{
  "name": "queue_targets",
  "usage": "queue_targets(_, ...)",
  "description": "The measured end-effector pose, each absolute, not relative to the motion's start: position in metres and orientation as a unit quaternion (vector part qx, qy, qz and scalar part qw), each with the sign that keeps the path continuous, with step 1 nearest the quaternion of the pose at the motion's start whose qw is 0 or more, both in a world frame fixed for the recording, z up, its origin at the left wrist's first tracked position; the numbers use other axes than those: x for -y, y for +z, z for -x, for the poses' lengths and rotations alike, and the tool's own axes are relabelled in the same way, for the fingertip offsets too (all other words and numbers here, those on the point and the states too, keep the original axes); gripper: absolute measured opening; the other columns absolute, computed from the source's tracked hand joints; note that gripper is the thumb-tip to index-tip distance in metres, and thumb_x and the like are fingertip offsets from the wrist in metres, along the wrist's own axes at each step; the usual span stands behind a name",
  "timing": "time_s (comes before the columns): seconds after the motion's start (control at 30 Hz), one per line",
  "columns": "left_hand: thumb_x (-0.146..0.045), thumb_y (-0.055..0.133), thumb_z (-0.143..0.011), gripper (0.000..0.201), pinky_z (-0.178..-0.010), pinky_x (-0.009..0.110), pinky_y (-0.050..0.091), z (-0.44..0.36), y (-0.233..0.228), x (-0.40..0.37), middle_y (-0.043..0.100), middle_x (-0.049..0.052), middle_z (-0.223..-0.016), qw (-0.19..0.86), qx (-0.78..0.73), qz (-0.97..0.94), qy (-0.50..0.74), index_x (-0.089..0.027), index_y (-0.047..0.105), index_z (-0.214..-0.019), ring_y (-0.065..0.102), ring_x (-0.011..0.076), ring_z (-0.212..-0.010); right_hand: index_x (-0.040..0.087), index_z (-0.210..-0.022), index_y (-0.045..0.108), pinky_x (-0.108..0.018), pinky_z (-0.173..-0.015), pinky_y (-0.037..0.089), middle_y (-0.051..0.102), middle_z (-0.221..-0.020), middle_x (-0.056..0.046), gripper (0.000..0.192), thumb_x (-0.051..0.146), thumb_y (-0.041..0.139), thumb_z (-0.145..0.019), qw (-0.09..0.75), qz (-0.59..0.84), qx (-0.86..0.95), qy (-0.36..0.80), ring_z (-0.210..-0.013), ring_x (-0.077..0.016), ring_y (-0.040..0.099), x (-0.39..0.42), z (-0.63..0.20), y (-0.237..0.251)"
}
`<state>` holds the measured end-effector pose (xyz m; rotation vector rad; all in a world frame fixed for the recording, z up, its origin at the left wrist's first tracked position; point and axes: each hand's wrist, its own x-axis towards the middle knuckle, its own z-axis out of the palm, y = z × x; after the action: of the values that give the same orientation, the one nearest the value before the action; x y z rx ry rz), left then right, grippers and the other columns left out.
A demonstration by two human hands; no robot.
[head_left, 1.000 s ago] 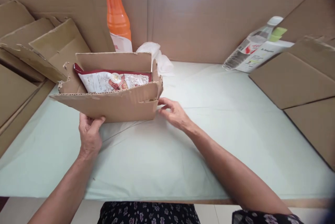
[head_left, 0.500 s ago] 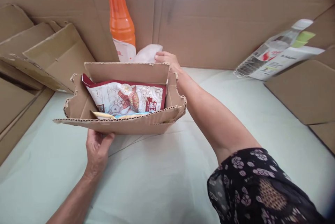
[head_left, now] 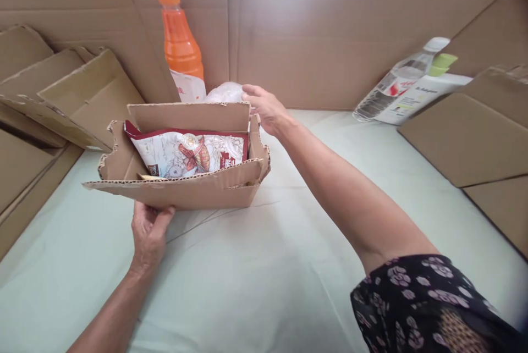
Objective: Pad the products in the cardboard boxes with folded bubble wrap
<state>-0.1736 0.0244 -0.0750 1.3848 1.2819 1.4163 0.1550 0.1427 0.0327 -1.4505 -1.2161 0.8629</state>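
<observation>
An open cardboard box, tilted toward me, holds a white and dark red printed food pouch and a mostly hidden yellow-edged packet. My left hand grips the box's lower front edge from below, thumb on the near side and fingers partly out of sight. Behind the box's right back corner is my right hand, its fingers stretched out and apart. Just left of those fingertips lies a crumpled, translucent white plastic thing, partly hidden by the box's back flap.
An orange drink bottle stands behind the box. On the right, a clear bottle and a white tube lean beside a cardboard box. Cardboard flaps rise at left. A cardboard wall backs the pale green cloth.
My right hand's fingers have come off the white plastic thing and spread. That plastic thing sits lower behind the box. My left hand keeps its grip; the view has shifted slightly.
</observation>
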Motion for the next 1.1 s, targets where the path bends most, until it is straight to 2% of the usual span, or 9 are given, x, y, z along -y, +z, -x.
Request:
queue_targets(0.1, -0.035, 0.077, -0.071, 0.049, -0.091, 0.035, 0.05, 0.174, -0.077, -0.026, 0.064, 0.004, -0.098, 0.383, -0.504, -0.541, 0.554, -0.017, 0.061, -0.113, 0.061, 0.0234, -0.098, 0.018, -0.137, 0.056, -0.039, -0.095, 0.057, 0.063, -0.137, -0.01, 0.042, 0.031, 0.059, -0.098, 0.51, 0.61, 0.46, 0.394, -0.114, -0.0207, 0.064, -0.174, -0.141, 0.034)
queue_targets(0.2, -0.036, 0.078, -0.07, 0.048, -0.09, 0.035, 0.05, 0.174, -0.077, -0.027, 0.065, 0.004, -0.098, 0.39, -0.504, -0.537, 0.552, -0.017, 0.061, -0.111, 0.061, 0.0237, -0.099, 0.011, -0.12, 0.065, -0.035, -0.095, 0.056, 0.069, -0.123, -0.01, 0.027, 0.022, 0.061, -0.095, 0.527, 0.617, 0.445, 0.378, -0.11, -0.0193, 0.065, -0.193, -0.135, 0.04)
queue_targets(0.43, -0.033, 0.077, -0.07, 0.048, -0.092, 0.033, 0.049, 0.172, -0.072, -0.025, 0.063, 0.003, -0.097, 0.4, -0.496, -0.542, 0.548, -0.017, 0.06, -0.112, 0.061, 0.0226, -0.1, 0.027, -0.122, 0.059, -0.024, -0.083, 0.058, 0.066, -0.126, -0.004, 0.027, 0.035, 0.061, -0.097, 0.642, 0.545, 0.531, 0.09, -0.113, -0.0163, 0.064, -0.125, -0.162, 0.084)
queue_targets(0.5, -0.033, 0.077, -0.069, 0.046, -0.085, 0.031, 0.048, 0.173, -0.07, -0.026, 0.062, 0.002, -0.093, 0.4, -0.503, -0.54, 0.544, -0.017, 0.06, -0.109, 0.059, 0.0203, -0.093, 0.027, -0.117, 0.057, -0.022, -0.074, 0.057, 0.066, -0.119, -0.004, 0.026, 0.04, 0.062, -0.095, 0.65, 0.542, 0.53, 0.053, -0.103, -0.0137, 0.065, -0.084, -0.177, 0.087)
queue_targets(0.6, -0.034, 0.076, -0.066, 0.043, -0.076, 0.029, 0.046, 0.173, -0.067, -0.026, 0.059, -0.001, -0.084, 0.394, -0.514, -0.534, 0.543, -0.018, 0.06, -0.102, 0.055, 0.0174, -0.081, 0.023, -0.098, 0.058, -0.022, -0.056, 0.051, 0.065, -0.094, -0.001, 0.032, 0.044, 0.074, -0.08, 0.661, 0.57, 0.473, 0.117, -0.073, -0.0107, 0.063, -0.019, -0.194, 0.062)
queue_targets(0.7, -0.033, 0.077, -0.062, 0.041, -0.074, 0.029, 0.046, 0.174, -0.066, -0.027, 0.057, -0.002, -0.081, 0.391, -0.509, -0.526, 0.557, -0.019, 0.06, -0.097, 0.053, 0.0169, -0.079, 0.021, -0.086, 0.058, -0.025, -0.049, 0.047, 0.06, -0.075, 0.002, 0.039, 0.042, 0.082, -0.064, 0.629, 0.629, 0.389, 0.24, -0.057, -0.0111, 0.059, 0.047, -0.202, 0.018)
queue_targets(0.83, -0.031, 0.077, -0.059, 0.041, -0.076, 0.03, 0.047, 0.174, -0.066, -0.027, 0.058, -0.001, -0.084, 0.385, -0.501, -0.522, 0.573, -0.02, 0.06, -0.095, 0.054, 0.0179, -0.083, 0.019, -0.082, 0.062, -0.026, -0.05, 0.047, 0.06, -0.069, 0.001, 0.04, 0.045, 0.084, -0.062, 0.562, 0.714, 0.307, 0.285, -0.056, -0.0115, 0.058, 0.122, -0.206, -0.025)
queue_targets(1.0, -0.029, 0.075, -0.057, 0.039, -0.076, 0.031, 0.049, 0.172, -0.067, -0.027, 0.056, -0.002, -0.082, 0.371, -0.5, -0.52, 0.585, -0.021, 0.056, -0.09, 0.055, 0.017, -0.08, 0.02, -0.1, 0.067, -0.028, -0.055, 0.048, 0.066, -0.089, -0.004, 0.047, 0.053, 0.081, -0.069, 0.493, 0.765, 0.303, 0.282, -0.065, -0.0147, 0.064, 0.176, -0.218, -0.035)
queue_targets(1.1, -0.029, 0.075, -0.058, 0.04, -0.077, 0.032, 0.051, 0.172, -0.069, -0.025, 0.056, -0.002, -0.082, 0.351, -0.507, -0.525, 0.587, -0.021, 0.056, -0.091, 0.056, 0.0178, -0.08, 0.022, -0.11, 0.068, -0.033, -0.066, 0.052, 0.069, -0.1, -0.006, 0.043, 0.052, 0.073, -0.079, 0.447, 0.808, 0.334, 0.188, -0.074, -0.0176, 0.066, 0.192, -0.219, -0.03)
